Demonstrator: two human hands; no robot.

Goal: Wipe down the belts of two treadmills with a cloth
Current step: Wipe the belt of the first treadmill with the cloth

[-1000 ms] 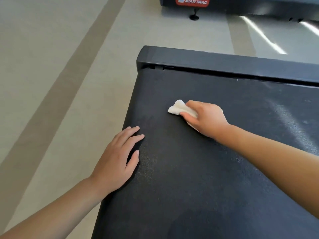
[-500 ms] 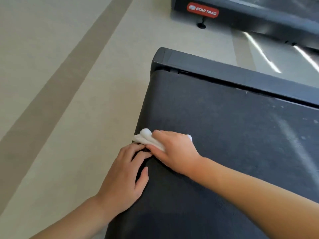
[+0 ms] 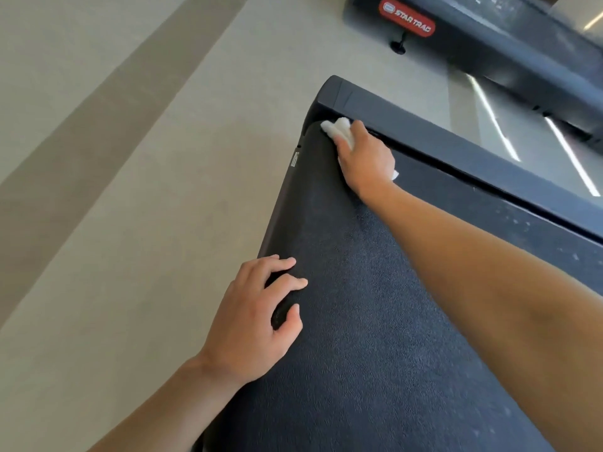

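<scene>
A pale floor (image 3: 98, 223) is filling the left half of the frame, with a darker stripe (image 3: 81, 132) running diagonally from lower left to upper centre.

At lower centre, the left hand (image 3: 251, 324) is resting on the left edge of a dark belt (image 3: 375, 337). Its fingers are loosely spread and lightly bent, tips touching the belt, and it is holding nothing; it appears to be bracing the person.

The belt is taking up the lower right, its long axis running from the bottom of the frame up and toward the upper centre, narrowing there. Pale dusty specks are showing along its right side.

At upper centre, the right hand (image 3: 365, 161) is reaching far up the belt, arm stretched across from the right edge of the frame. It is pressing a white cloth (image 3: 339, 130) flat against the belt's top left corner, right where the belt is meeting the dark end bar (image 3: 473, 158). The fingers are lying over the cloth, with cloth showing beyond the fingertips and again by the wrist.

So the right hand is sitting at the belt's far end, and the unwiped length is likely lying back toward the person and rightward.

At upper right, a second treadmill (image 3: 489, 44) with a red label (image 3: 408, 19) is standing well apart.
</scene>
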